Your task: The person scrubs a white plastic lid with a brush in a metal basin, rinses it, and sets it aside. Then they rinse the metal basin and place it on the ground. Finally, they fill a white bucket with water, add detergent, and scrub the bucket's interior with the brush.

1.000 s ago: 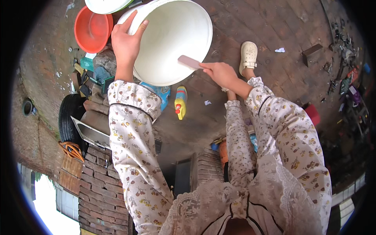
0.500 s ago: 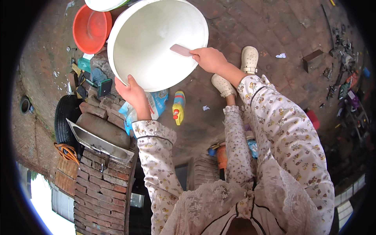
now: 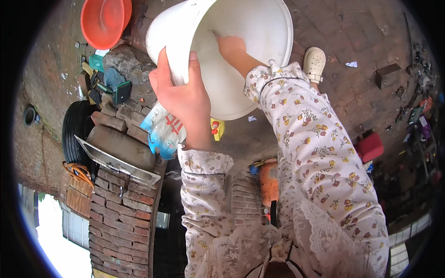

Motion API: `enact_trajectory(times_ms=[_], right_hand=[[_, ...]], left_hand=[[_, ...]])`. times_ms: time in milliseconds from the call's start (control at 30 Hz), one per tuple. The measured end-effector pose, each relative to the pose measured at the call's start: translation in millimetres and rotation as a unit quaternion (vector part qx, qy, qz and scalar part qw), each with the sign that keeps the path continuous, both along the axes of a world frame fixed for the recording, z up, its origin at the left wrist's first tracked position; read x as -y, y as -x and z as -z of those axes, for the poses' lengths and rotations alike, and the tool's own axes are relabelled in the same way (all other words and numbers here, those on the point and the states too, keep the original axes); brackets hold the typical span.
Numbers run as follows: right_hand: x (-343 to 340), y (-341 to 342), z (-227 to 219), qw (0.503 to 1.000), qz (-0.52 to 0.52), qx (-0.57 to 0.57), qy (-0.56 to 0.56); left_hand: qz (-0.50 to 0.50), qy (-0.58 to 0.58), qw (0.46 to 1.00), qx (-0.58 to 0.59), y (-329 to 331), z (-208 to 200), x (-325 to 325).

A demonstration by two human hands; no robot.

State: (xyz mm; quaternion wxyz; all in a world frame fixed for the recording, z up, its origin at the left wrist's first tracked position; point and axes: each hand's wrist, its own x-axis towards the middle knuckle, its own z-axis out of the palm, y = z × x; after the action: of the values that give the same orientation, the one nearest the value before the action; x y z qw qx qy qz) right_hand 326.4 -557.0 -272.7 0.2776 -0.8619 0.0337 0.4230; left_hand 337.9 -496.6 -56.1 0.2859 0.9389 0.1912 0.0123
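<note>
A large white bucket (image 3: 232,78) is tilted in front of me, its mouth turned toward me and to the right. My left hand (image 3: 183,95) grips its near left rim, thumb and fingers on opposite sides of the wall. Deep inside the bucket is my right hand (image 3: 232,46), closed and close to the inner wall. Only a small end of the flat pale-pink tool (image 3: 214,34) shows past its fingers; the rest is hidden by the hand. Below the bucket, a yellow bottle with a red cap (image 3: 217,129) is partly covered by the bucket.
At the upper left lies an orange-red basin (image 3: 103,23) near a big stone (image 3: 127,60). A metal sink (image 3: 120,153) is set on brickwork beside a black tire (image 3: 76,134). A blue and white bag (image 3: 162,132) lies behind my left wrist. Scrap litters the right side.
The bucket has tipped and shifted right, its mouth turning more toward me. My right hand has gone deeper inside with the pale-pink tool. My left hand has moved up and right along with the rim.
</note>
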Motion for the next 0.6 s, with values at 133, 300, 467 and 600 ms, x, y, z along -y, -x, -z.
enact_trajectory(times_ms=[133, 300, 467, 600], right_hand=[[-5, 9, 15, 0.981, -0.19, -0.047, 0.004], [17, -10, 1, 0.995, -0.096, -0.03, 0.015], [32, 37, -65, 0.957, -0.013, -0.167, -0.239], [143, 10, -119, 0.972, -0.207, -0.052, -0.095]], left_hand=[[0.001, -0.004, 1.0, -0.012, 1, -1, 5], [0.009, 0.034, 0.999, -0.01, -7, 2, 1], [0.04, 0.013, 0.999, -0.025, -20, -1, 15], [0.035, 0.013, 0.999, -0.029, -44, 0, -6]])
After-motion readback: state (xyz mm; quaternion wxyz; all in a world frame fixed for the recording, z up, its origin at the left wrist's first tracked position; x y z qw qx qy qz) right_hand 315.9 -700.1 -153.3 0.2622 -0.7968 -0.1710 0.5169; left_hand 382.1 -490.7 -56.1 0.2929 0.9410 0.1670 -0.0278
